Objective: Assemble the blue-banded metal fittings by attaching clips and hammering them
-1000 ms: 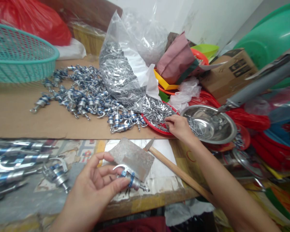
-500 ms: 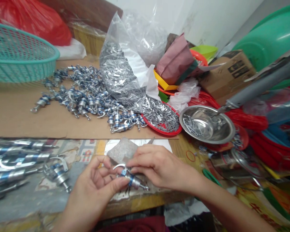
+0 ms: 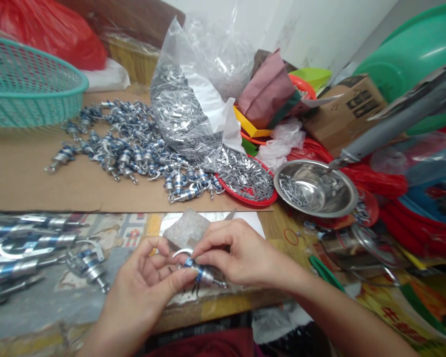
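Observation:
Between my hands is a small silver-and-blue metal fitting with a curved silver lever and a thin rod end pointing right. My left hand grips it between thumb and fingers, thumb along its near side. My right hand has thumb and forefinger pinched on its blue top, beside the base of the lever; any smaller piece in that pinch is hidden. Just behind the hands lies a grey stone-like block. Similar fittings lie on the worktop left of my left hand.
A heap of fittings covers part of the cardboard. Behind stand a clear bag of small metal clips, a red plate of clips and a steel bowl. A grey-handled tool slants over the bowl; a turquoise basket sits left.
My right thumb and fingertips have shifted slightly onto the blue top of the fitting. My left hand keeps its hold, and the whole view has moved a little.

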`<state>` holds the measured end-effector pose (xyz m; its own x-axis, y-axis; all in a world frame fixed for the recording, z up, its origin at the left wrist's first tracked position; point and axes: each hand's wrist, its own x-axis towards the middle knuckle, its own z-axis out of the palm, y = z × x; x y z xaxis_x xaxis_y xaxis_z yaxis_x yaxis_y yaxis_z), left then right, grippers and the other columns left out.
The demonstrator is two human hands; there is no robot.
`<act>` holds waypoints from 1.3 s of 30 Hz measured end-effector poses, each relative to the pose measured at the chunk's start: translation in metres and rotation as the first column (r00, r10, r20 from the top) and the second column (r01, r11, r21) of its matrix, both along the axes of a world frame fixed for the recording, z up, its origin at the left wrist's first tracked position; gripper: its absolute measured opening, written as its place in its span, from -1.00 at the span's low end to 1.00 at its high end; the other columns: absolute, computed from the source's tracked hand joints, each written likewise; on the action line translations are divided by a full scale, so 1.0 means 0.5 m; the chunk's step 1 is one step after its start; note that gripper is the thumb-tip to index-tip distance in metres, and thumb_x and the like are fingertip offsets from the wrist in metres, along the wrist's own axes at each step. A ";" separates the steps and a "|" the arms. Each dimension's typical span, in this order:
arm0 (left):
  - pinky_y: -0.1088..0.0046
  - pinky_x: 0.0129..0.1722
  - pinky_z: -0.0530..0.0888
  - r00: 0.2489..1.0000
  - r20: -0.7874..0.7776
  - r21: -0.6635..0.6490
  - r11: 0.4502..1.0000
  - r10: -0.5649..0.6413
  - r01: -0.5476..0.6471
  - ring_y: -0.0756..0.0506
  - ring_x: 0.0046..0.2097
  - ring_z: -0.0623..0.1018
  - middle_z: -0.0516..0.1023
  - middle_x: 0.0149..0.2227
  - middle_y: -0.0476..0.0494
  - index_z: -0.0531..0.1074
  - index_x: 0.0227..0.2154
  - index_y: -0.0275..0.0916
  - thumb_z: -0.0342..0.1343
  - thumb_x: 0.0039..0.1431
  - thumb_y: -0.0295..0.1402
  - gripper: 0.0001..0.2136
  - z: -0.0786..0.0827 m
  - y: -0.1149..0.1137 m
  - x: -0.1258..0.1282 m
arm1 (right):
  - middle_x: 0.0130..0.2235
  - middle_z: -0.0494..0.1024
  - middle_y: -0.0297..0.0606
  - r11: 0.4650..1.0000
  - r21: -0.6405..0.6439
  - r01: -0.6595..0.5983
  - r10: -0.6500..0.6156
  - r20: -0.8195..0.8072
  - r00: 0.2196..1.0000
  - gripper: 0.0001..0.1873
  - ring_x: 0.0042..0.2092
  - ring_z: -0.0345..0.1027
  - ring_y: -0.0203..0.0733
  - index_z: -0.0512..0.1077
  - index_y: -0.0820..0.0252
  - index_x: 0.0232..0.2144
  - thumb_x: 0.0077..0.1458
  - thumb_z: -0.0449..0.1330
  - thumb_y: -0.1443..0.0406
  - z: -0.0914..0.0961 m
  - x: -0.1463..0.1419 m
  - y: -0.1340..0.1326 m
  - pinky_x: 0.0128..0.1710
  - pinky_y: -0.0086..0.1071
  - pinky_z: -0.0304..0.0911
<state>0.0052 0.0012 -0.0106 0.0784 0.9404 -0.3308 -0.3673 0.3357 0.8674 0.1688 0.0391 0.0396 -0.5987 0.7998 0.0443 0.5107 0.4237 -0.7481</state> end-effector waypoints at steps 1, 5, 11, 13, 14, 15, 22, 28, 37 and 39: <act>0.60 -0.45 0.53 1.000 0.000 0.000 1.000 0.001 -0.001 0.03 -0.49 0.59 0.62 -0.55 0.07 0.19 -0.49 -0.19 0.37 -0.29 -0.48 -0.60 0.001 0.000 0.000 | -0.47 0.53 -0.32 1.000 0.009 -0.011 0.011 0.013 1.000 -0.87 -0.42 0.36 -0.35 0.57 0.25 -0.42 0.00 0.21 0.45 -0.003 -0.001 0.003 -0.41 -0.53 0.19; 0.60 -0.46 0.53 1.000 0.024 0.006 1.000 0.006 -0.007 0.02 -0.50 0.59 0.60 -0.57 0.10 0.21 -0.46 -0.18 0.37 -0.28 -0.50 -0.60 0.002 -0.001 0.002 | -0.50 0.52 -0.31 0.995 0.088 0.043 -0.045 0.012 0.999 -0.86 -0.47 0.33 -0.33 0.59 0.18 -0.39 0.01 0.22 0.39 -0.024 -0.015 0.005 -0.46 -0.50 0.18; 0.58 -0.45 0.54 1.000 0.001 -0.011 1.000 0.018 -0.018 0.02 -0.49 0.59 0.60 -0.56 0.09 0.20 -0.48 -0.18 0.37 -0.28 -0.49 -0.60 -0.002 -0.003 0.001 | -0.35 0.53 -0.30 0.947 0.153 0.284 -0.240 -0.254 0.937 -0.83 -0.30 0.39 -0.30 0.55 0.15 -0.32 0.06 0.16 0.40 -0.029 0.020 -0.004 -0.31 -0.45 0.27; 0.55 -0.46 0.54 1.000 -0.016 -0.014 1.000 0.009 -0.009 0.00 -0.48 0.59 0.61 -0.54 0.06 0.20 -0.49 -0.19 0.37 -0.28 -0.46 -0.60 -0.006 -0.002 -0.001 | -0.26 0.51 -0.26 0.858 0.206 0.471 -0.427 -0.224 0.876 -0.80 -0.22 0.38 -0.25 0.49 0.15 -0.22 0.11 0.12 0.38 -0.034 0.061 -0.009 -0.24 -0.39 0.27; 0.55 -0.46 0.54 1.000 -0.025 -0.014 1.000 -0.003 0.003 -0.01 -0.48 0.60 0.61 -0.53 0.06 0.20 -0.48 -0.19 0.37 -0.28 -0.45 -0.60 -0.007 -0.001 -0.002 | -0.23 0.50 -0.23 0.830 0.230 0.509 -0.493 -0.124 0.861 -0.77 -0.19 0.37 -0.21 0.45 0.16 -0.16 0.10 0.13 0.35 -0.040 0.083 -0.012 -0.22 -0.35 0.27; 0.53 -0.46 0.55 0.999 -0.032 -0.017 1.000 -0.021 0.020 -0.02 -0.47 0.60 0.61 -0.53 0.05 0.19 -0.48 -0.19 0.38 -0.28 -0.45 -0.59 -0.009 0.000 -0.004 | -0.22 0.48 -0.20 0.826 0.249 0.505 -0.524 0.012 0.851 -0.72 -0.19 0.36 -0.16 0.41 0.18 -0.11 0.08 0.16 0.32 -0.049 0.104 -0.016 -0.22 -0.30 0.27; 0.54 -0.42 0.55 0.996 -0.084 -0.030 0.999 -0.043 0.040 -0.01 -0.43 0.60 0.61 -0.51 0.07 0.18 -0.46 -0.18 0.38 -0.25 -0.44 -0.59 -0.010 0.001 -0.008 | -0.25 0.46 -0.22 0.882 0.208 0.423 -0.471 0.330 0.818 -0.81 -0.21 0.38 -0.14 0.36 0.19 -0.18 0.14 0.09 0.28 -0.095 0.148 -0.047 -0.21 -0.28 0.29; 0.52 -0.42 0.55 0.998 -0.039 -0.017 0.998 -0.054 0.053 -0.01 -0.44 0.60 0.60 -0.50 0.09 0.17 -0.46 -0.16 0.37 -0.23 -0.44 -0.59 -0.012 0.000 -0.010 | -0.10 0.47 -0.22 0.889 0.369 0.270 -0.309 0.049 0.950 -0.59 -0.09 0.37 -0.21 0.26 0.07 0.04 0.14 0.09 0.42 -0.019 0.114 -0.088 -0.11 -0.40 0.30; 0.43 -0.43 0.56 0.999 -0.030 -0.053 0.998 -0.026 0.024 -0.07 -0.46 0.61 0.60 -0.52 0.06 0.18 -0.47 -0.17 0.37 -0.27 -0.45 -0.58 -0.007 -0.001 -0.005 | -0.14 0.50 -0.21 0.929 0.370 0.025 -0.112 0.215 0.970 -0.39 -0.18 0.42 -0.19 0.14 0.05 0.17 0.10 -0.03 0.55 0.018 0.083 -0.103 -0.22 -0.38 0.36; 0.42 -0.41 0.56 0.999 -0.037 -0.048 0.998 -0.028 0.026 -0.08 -0.44 0.62 0.60 -0.52 0.06 0.18 -0.47 -0.17 0.38 -0.27 -0.45 -0.58 -0.006 -0.001 -0.003 | -0.12 0.49 -0.24 0.889 0.454 0.063 -0.150 0.158 0.976 -0.37 -0.15 0.40 -0.21 0.12 0.00 0.18 0.09 -0.01 0.54 0.024 0.083 -0.103 -0.19 -0.40 0.34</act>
<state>0.0035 0.0008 -0.0134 0.0899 0.9212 -0.3785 -0.3247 0.3864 0.8633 0.2105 -0.0123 0.0518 -0.5432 0.7813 0.3073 0.6813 0.6241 -0.3824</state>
